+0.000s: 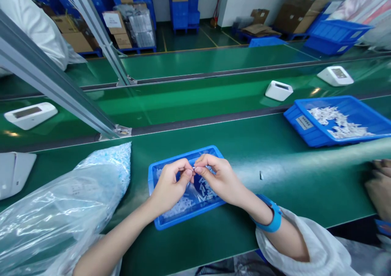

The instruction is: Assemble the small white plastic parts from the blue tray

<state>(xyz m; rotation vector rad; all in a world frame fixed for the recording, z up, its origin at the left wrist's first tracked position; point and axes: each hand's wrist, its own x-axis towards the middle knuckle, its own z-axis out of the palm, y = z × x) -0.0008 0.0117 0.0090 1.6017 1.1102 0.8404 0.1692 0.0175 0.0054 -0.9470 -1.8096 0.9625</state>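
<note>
My left hand (173,183) and my right hand (220,179) meet fingertip to fingertip above a small blue tray (180,222). Both are closed in a pinch around a tiny white piece (193,168), mostly hidden by the fingers. Beneath them, the tray holds small white parts (206,189) on its right side and paler, translucent bits (180,206) at its lower left. A blue band (273,219) circles my right wrist.
On the left lies a clear plastic bag (76,190) with light blue and white pieces. A larger blue bin (305,133) of white parts stands at the right, near another person's blurred hand (380,186). A metal post (61,72) rises at the left. A small dark piece (261,175) lies on the green table.
</note>
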